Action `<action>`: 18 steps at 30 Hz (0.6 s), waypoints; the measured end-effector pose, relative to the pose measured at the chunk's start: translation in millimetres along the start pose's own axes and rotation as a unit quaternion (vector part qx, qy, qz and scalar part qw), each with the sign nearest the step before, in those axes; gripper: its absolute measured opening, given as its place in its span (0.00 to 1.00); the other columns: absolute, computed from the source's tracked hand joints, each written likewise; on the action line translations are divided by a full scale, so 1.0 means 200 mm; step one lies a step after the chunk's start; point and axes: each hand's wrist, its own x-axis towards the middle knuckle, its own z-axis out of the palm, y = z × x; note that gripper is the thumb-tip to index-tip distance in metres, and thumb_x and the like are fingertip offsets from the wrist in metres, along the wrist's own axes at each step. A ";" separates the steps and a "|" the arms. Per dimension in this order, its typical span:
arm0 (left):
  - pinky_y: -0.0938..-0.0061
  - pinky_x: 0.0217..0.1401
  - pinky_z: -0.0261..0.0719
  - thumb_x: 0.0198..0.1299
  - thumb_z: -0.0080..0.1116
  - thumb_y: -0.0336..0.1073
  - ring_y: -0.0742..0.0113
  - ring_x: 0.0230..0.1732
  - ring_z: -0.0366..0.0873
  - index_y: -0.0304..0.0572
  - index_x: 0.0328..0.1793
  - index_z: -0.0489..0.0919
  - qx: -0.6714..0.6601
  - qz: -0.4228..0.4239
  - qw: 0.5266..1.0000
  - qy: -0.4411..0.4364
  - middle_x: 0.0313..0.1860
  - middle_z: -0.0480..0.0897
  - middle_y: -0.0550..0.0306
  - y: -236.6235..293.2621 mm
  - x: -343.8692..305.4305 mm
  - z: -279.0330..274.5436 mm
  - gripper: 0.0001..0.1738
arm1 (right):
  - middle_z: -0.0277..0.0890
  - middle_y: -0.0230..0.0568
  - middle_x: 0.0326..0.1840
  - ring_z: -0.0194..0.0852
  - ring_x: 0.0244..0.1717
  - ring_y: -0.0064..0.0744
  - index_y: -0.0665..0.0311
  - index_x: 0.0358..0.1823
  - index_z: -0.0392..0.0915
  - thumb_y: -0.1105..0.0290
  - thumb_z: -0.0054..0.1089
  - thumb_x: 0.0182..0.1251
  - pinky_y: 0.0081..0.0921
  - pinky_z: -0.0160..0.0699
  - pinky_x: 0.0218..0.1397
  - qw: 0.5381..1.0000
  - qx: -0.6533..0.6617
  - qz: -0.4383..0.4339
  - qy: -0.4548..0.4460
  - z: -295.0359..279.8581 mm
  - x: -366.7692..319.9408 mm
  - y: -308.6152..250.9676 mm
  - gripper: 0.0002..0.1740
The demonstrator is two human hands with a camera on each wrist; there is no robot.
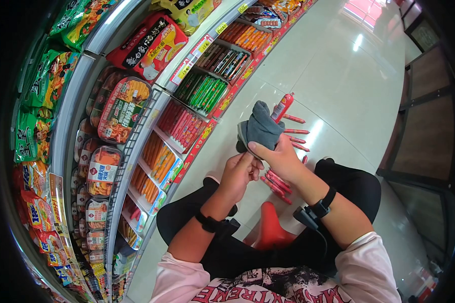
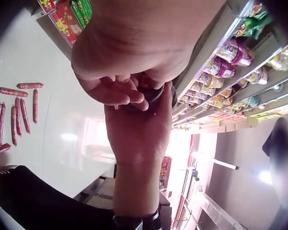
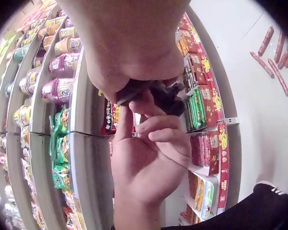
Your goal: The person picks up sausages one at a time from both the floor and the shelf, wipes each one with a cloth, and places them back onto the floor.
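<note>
My right hand (image 1: 281,154) grips a bunched grey cloth (image 1: 261,129) wrapped around a red-wrapped sausage (image 1: 283,107), whose far end sticks out above the folds. My left hand (image 1: 239,173) meets the near side of the cloth, its thumb and index finger pinching the cloth edge. In the right wrist view the left fingertips press up into the dark cloth (image 3: 165,98), while the other left fingers curl loosely. The left wrist view shows something reddish between the left fingers, mostly hidden by them.
Several red sausages (image 1: 277,184) lie on the glossy tiled floor (image 1: 333,121) in front of me. A red stool (image 1: 272,230) is between my legs. On the left rise shelves with boxed sausages (image 1: 182,123), packed trays (image 1: 124,108) and green noodle bags (image 1: 50,78). Dark cabinets (image 1: 429,116) stand at right.
</note>
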 end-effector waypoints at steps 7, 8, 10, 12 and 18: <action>0.76 0.37 0.73 0.82 0.52 0.46 0.76 0.32 0.73 0.39 0.49 0.81 0.034 0.002 0.998 0.044 0.39 0.82 0.60 0.06 -0.01 0.03 0.17 | 0.83 0.36 0.46 0.82 0.41 0.21 0.68 0.61 0.75 0.69 0.72 0.72 0.23 0.83 0.44 0.992 -0.049 -0.075 0.086 0.01 0.00 0.04 0.21; 0.76 0.37 0.73 0.82 0.53 0.45 0.76 0.32 0.73 0.39 0.50 0.82 0.039 0.005 0.998 0.046 0.39 0.81 0.60 0.06 -0.01 0.03 0.17 | 0.84 0.37 0.49 0.83 0.44 0.22 0.68 0.62 0.75 0.69 0.73 0.72 0.23 0.84 0.48 0.988 -0.068 -0.089 0.110 0.00 0.01 0.07 0.22; 0.77 0.37 0.73 0.81 0.55 0.44 0.77 0.32 0.73 0.38 0.51 0.83 0.047 0.018 0.998 0.047 0.37 0.80 0.62 0.06 -0.01 0.03 0.15 | 0.85 0.38 0.53 0.84 0.50 0.22 0.68 0.64 0.75 0.68 0.73 0.72 0.24 0.84 0.54 0.980 -0.087 -0.103 0.149 0.00 0.02 0.07 0.24; 0.78 0.37 0.73 0.80 0.57 0.43 0.78 0.31 0.73 0.38 0.52 0.84 0.053 0.039 0.997 0.048 0.35 0.78 0.65 0.06 -0.01 0.03 0.15 | 0.85 0.38 0.56 0.84 0.55 0.23 0.68 0.64 0.76 0.67 0.73 0.72 0.25 0.84 0.59 0.975 -0.085 -0.101 0.181 -0.02 0.03 0.06 0.25; 0.78 0.35 0.68 0.78 0.59 0.42 0.79 0.28 0.67 0.38 0.48 0.84 0.083 0.053 0.994 0.044 0.26 0.71 0.71 0.09 -0.02 0.04 0.14 | 0.85 0.37 0.53 0.85 0.51 0.23 0.68 0.59 0.79 0.61 0.70 0.75 0.25 0.85 0.56 0.982 0.036 -0.050 0.179 -0.09 0.08 0.06 0.20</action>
